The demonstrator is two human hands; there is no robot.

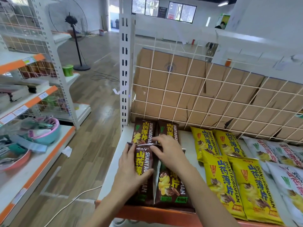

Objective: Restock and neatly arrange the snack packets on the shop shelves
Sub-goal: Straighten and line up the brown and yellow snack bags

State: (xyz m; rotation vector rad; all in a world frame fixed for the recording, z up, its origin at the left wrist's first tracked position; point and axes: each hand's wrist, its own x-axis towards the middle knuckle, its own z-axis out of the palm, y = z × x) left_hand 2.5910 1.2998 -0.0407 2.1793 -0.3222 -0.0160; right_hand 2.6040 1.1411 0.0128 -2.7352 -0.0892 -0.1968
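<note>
My left hand (132, 169) grips the front-left brown packet (143, 160) on the shelf (186, 140), thumb across it; my right hand (167, 153) lies flat on its top edge (fingers nearly straight). I should square it against its neighbour (172, 187).

Your shelf (188, 141) is a white deck with an orange front lip. At its left end lie four brown packets (170, 189), two at the back and two in front, meeting end to end. Just beside them lie four yellow packets (229, 182), the front pair overlapping the back pair. White packets (278, 154) lie farther right.
</note>
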